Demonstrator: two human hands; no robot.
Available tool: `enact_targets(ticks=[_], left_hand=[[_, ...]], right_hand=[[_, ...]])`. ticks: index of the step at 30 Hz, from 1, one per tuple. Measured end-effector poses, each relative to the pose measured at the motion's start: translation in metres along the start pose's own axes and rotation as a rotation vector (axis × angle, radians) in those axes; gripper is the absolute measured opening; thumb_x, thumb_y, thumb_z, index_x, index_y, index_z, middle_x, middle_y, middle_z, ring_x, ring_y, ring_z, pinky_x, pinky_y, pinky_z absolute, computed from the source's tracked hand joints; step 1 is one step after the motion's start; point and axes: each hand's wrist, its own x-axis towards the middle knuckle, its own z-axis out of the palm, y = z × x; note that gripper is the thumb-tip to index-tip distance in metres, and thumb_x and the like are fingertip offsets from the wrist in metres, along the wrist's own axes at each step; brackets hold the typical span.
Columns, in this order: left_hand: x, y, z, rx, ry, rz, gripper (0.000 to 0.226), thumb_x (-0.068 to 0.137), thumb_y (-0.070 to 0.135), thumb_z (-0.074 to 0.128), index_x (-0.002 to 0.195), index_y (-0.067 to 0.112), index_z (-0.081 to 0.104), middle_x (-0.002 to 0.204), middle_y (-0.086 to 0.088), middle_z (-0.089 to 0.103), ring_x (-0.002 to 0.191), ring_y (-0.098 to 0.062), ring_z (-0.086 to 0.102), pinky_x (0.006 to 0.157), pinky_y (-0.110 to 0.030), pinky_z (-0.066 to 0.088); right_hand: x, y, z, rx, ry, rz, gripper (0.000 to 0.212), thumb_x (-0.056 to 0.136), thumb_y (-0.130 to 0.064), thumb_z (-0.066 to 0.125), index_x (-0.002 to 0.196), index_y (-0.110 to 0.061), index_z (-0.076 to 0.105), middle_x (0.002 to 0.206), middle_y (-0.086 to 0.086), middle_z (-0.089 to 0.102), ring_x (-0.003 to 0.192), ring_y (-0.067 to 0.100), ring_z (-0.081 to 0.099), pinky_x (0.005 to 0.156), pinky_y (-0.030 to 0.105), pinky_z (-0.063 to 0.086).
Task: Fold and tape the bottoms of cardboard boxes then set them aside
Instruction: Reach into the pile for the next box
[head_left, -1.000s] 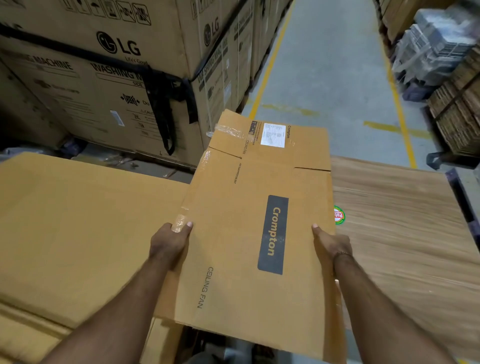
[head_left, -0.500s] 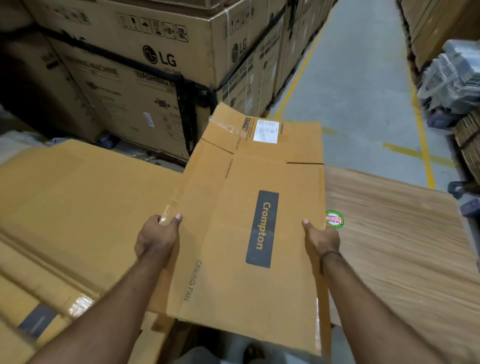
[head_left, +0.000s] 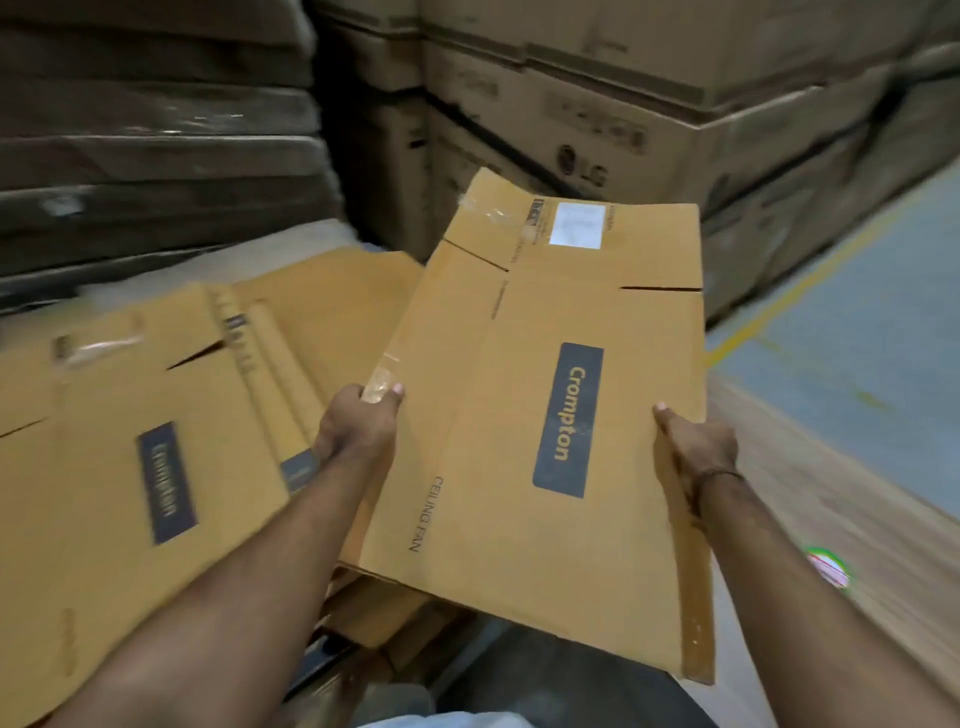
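I hold a flattened brown cardboard box (head_left: 524, 395) with a dark "Crompton" label and "CEILING FAN" print in front of me, tilted away. My left hand (head_left: 358, 426) grips its left edge near a strip of clear tape. My right hand (head_left: 693, 447) grips its right edge, thumb on top. A white shipping label sits on the far flap. Below and to the left lies a pile of similar flattened Crompton boxes (head_left: 156, 415).
Tall stacks of large LG cartons (head_left: 597, 145) rise straight ahead, and dark wrapped stacks (head_left: 156, 135) stand at the left. A wooden sheet (head_left: 831, 509) with a round sticker lies at the right. Grey floor with a yellow line (head_left: 800, 291) runs at the far right.
The view has swung to the left: the pile of flat boxes now shows at the left and the aisle has slid right. Both hands keep their grip on the flat box.
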Motion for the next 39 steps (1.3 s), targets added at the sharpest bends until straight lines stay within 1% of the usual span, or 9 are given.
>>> enact_targets(ticks=[8, 17, 21, 25, 27, 30, 33, 36, 39], left_hand=[[0.043, -0.111, -0.107, -0.098, 0.205, -0.217, 0.045, 0.087, 0.069, 0.063, 0.097, 0.024, 0.065, 0.081, 0.006, 0.062, 0.085, -0.028, 0.063, 0.073, -0.035, 0.043], [0.1, -0.279, -0.241, -0.08, 0.319, -0.468, 0.051, 0.087, 0.072, 0.061, 0.099, 0.022, 0.065, 0.086, 0.0, 0.064, 0.084, -0.032, 0.061, 0.077, -0.037, 0.047], [0.125, -0.35, -0.282, -0.084, 0.343, -0.584, 0.051, 0.086, 0.072, 0.062, 0.102, 0.024, 0.066, 0.09, 0.0, 0.066, 0.085, -0.033, 0.061, 0.082, -0.04, 0.049], [0.142, -0.413, -0.302, -0.106, 0.342, -0.672, 0.055, 0.084, 0.076, 0.06, 0.094, 0.023, 0.06, 0.094, -0.002, 0.07, 0.086, -0.035, 0.065, 0.091, -0.049, 0.056], [0.151, -0.434, -0.306, -0.118, 0.349, -0.695, 0.053, 0.087, 0.075, 0.06, 0.098, 0.023, 0.058, 0.104, -0.007, 0.072, 0.094, -0.037, 0.065, 0.095, -0.049, 0.053], [0.165, -0.458, -0.304, -0.157, 0.337, -0.731, 0.07, 0.091, 0.071, 0.061, 0.138, 0.019, 0.059, 0.134, -0.012, 0.066, 0.121, -0.041, 0.061, 0.102, -0.049, 0.044], [0.18, -0.476, -0.298, -0.216, 0.308, -0.742, 0.079, 0.093, 0.069, 0.061, 0.149, 0.014, 0.052, 0.144, -0.014, 0.061, 0.129, -0.042, 0.056, 0.105, -0.049, 0.043], [0.19, -0.482, -0.287, -0.234, 0.223, -0.752, 0.067, 0.1, 0.056, 0.06, 0.142, 0.005, 0.053, 0.14, -0.019, 0.061, 0.125, -0.043, 0.058, 0.094, -0.042, 0.043], [0.195, -0.487, -0.276, -0.289, 0.151, -0.788, 0.056, 0.104, 0.044, 0.06, 0.139, 0.0, 0.052, 0.136, -0.023, 0.061, 0.123, -0.044, 0.058, 0.091, -0.041, 0.043]], right_hand=[[-0.069, -0.059, 0.151, -0.044, -0.241, -0.188, 0.055, 0.082, -0.044, 0.084, 0.117, -0.003, 0.072, 0.114, 0.01, 0.073, 0.107, 0.034, 0.068, 0.099, 0.045, 0.055], [-0.216, -0.088, 0.346, -0.12, -0.508, -0.196, 0.08, 0.086, -0.047, 0.081, 0.142, 0.002, 0.053, 0.141, 0.02, 0.059, 0.128, 0.043, 0.055, 0.109, 0.044, 0.045], [-0.267, -0.084, 0.43, -0.211, -0.581, -0.211, 0.076, 0.079, -0.054, 0.081, 0.131, -0.002, 0.062, 0.127, 0.012, 0.067, 0.117, 0.039, 0.062, 0.105, 0.042, 0.05], [-0.308, -0.086, 0.498, -0.295, -0.616, -0.238, 0.062, 0.082, -0.051, 0.082, 0.121, -0.005, 0.066, 0.119, 0.011, 0.071, 0.108, 0.036, 0.065, 0.101, 0.042, 0.053], [-0.32, -0.083, 0.525, -0.323, -0.636, -0.253, 0.068, 0.082, -0.051, 0.082, 0.129, -0.005, 0.064, 0.125, 0.01, 0.069, 0.115, 0.037, 0.064, 0.104, 0.042, 0.051], [-0.328, -0.078, 0.558, -0.355, -0.644, -0.269, 0.054, 0.084, -0.048, 0.082, 0.12, -0.01, 0.071, 0.114, 0.004, 0.073, 0.114, 0.035, 0.067, 0.099, 0.037, 0.051], [-0.327, -0.074, 0.581, -0.393, -0.66, -0.291, 0.051, 0.082, -0.052, 0.081, 0.109, -0.009, 0.073, 0.102, 0.004, 0.074, 0.104, 0.032, 0.069, 0.09, 0.034, 0.051], [-0.316, -0.068, 0.599, -0.487, -0.655, -0.312, 0.073, 0.076, -0.061, 0.08, 0.119, -0.003, 0.07, 0.114, 0.012, 0.074, 0.111, 0.036, 0.068, 0.099, 0.042, 0.054], [-0.309, -0.063, 0.611, -0.63, -0.682, -0.327, 0.064, 0.091, -0.043, 0.076, 0.13, 0.005, 0.061, 0.129, 0.021, 0.066, 0.122, 0.043, 0.061, 0.104, 0.042, 0.048]])
